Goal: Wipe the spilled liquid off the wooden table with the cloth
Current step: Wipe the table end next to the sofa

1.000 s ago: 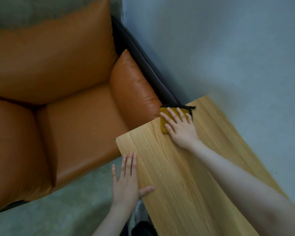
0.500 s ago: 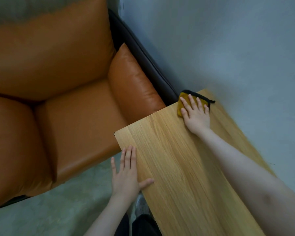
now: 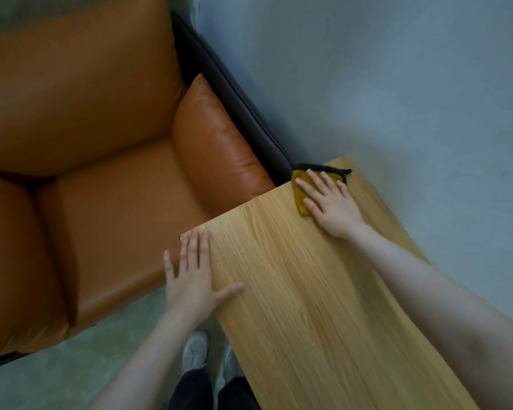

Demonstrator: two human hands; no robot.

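The right hand (image 3: 333,204) presses flat on the yellow, black-edged cloth (image 3: 300,196) at the far corner of the light wooden table (image 3: 308,291) to soak up wet. The left hand (image 3: 191,279) lies flat and empty on the near left edge, likely to keep steady.

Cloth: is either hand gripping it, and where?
Not gripped. The right hand presses flat on the cloth; the left hand rests on the table edge.

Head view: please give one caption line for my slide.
Right hand presses yellow cloth at wooden table corner; left hand braces edge.
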